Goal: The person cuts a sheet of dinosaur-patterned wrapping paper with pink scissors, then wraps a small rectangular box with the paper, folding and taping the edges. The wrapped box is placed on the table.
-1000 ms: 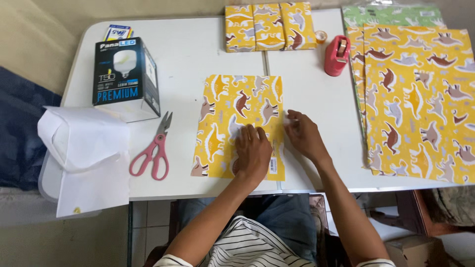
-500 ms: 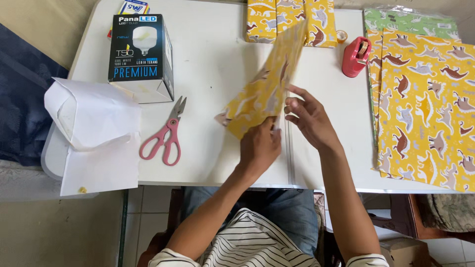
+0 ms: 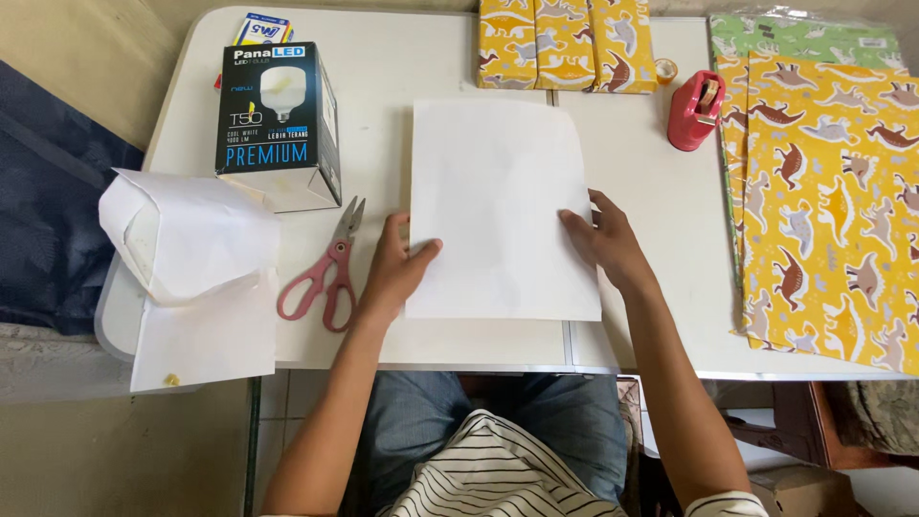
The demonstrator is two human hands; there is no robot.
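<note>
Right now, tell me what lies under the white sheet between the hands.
Under the white sheet only the white table shows around its edges. The left hand and right hand rest on its sides. Whatever lies directly beneath is covered and cannot be seen.

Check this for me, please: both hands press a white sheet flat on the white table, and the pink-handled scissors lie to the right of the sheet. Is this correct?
Not quite. In the head view the pink-handled scissors lie to the left of the white sheet, beside the left hand. The rest holds: left hand and right hand both rest on the sheet on the white table.
</note>
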